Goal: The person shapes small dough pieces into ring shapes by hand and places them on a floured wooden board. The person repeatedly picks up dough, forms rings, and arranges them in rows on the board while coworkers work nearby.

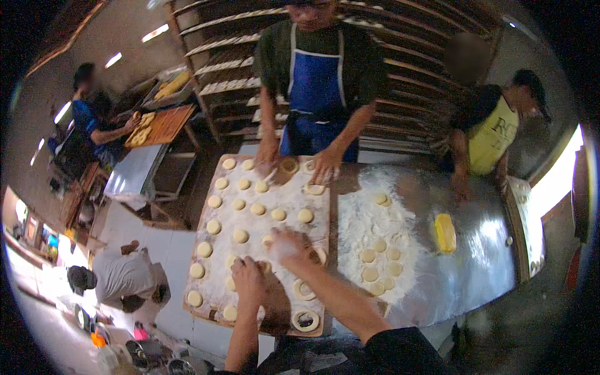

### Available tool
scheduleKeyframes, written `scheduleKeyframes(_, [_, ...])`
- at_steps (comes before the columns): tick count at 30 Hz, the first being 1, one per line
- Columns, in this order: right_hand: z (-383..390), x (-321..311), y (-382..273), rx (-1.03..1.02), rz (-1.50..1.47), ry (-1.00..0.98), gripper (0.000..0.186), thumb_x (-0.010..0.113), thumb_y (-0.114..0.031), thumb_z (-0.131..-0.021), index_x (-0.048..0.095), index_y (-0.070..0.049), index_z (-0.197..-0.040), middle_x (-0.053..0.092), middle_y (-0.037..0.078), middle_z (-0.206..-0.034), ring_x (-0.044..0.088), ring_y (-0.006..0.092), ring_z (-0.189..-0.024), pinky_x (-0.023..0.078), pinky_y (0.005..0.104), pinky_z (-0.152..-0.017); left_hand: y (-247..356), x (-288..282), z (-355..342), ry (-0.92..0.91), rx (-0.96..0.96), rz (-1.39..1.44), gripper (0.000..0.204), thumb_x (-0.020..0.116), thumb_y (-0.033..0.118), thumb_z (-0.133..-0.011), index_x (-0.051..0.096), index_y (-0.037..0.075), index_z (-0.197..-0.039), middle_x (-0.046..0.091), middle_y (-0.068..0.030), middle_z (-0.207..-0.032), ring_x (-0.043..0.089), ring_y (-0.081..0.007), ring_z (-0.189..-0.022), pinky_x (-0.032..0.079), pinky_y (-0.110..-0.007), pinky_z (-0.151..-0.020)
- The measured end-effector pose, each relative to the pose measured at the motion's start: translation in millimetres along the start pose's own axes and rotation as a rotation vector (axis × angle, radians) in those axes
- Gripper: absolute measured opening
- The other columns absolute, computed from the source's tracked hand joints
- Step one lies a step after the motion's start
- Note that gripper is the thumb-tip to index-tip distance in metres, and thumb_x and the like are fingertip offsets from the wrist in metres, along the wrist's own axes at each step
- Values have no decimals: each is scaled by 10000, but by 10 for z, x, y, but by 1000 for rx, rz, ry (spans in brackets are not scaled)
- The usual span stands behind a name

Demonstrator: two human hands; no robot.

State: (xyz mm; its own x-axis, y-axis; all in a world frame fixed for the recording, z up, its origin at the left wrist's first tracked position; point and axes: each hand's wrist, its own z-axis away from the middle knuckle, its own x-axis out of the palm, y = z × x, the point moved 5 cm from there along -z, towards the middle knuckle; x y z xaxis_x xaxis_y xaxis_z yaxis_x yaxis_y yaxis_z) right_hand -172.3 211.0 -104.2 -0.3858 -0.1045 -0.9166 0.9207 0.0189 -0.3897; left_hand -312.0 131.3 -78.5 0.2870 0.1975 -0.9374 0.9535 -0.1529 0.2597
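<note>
Left hand [249,280] curls over a floured board [282,192], blurred right hand [290,245] ahead to its right, both grips impossible to tell; surrounding dough rounds [240,236] likely need light, even spacing

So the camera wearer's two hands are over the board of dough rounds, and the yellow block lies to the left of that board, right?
Not quite: the head view shows the yellow block to the right of the board, on the shiny table. The rest holds: left hand and right hand are over the board.
</note>
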Motion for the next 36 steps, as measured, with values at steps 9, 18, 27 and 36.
scheduleKeyframes(9, [920,-814,1132,-302,-642,515,408,649,-198,-913,571,-91,-1299,677,135,-1114,657,257,-1004,518,368,-916,1234,-174,-53,-253,82,621,209,642,61,-869,575,8,-1060,659,-222,-905,650,-412,-844,508,-444,-734])
scheduleKeyframes(18, [1881,-1401,3814,457,-182,100,467,660,-101,-776,634,-137,-1241,604,204,-1140,602,390,-1080,506,405,-934,3610,862,-140,-373,454,763,191,674,90,-864,661,36,-1047,666,-197,-978,648,-383,-934,522,-430,-795])
scheduleKeyframes(27, [2034,-1384,3894,276,-661,221,366,737,-99,-813,563,-61,-1134,609,132,-1053,636,279,-921,542,383,-806,3801,883,-29,9,412,520,198,650,222,-935,721,59,-1022,614,-180,-1022,611,-339,-924,475,-455,-811])
scheduleKeyframes(36, [2397,-1935,3283,11,-1188,252,479,741,17,-762,472,-39,-1155,575,82,-1040,594,201,-971,505,341,-865,3894,34,514,-401,30,1111,327,776,262,-858,703,30,-1076,723,-148,-863,699,-200,-783,539,-311,-754])
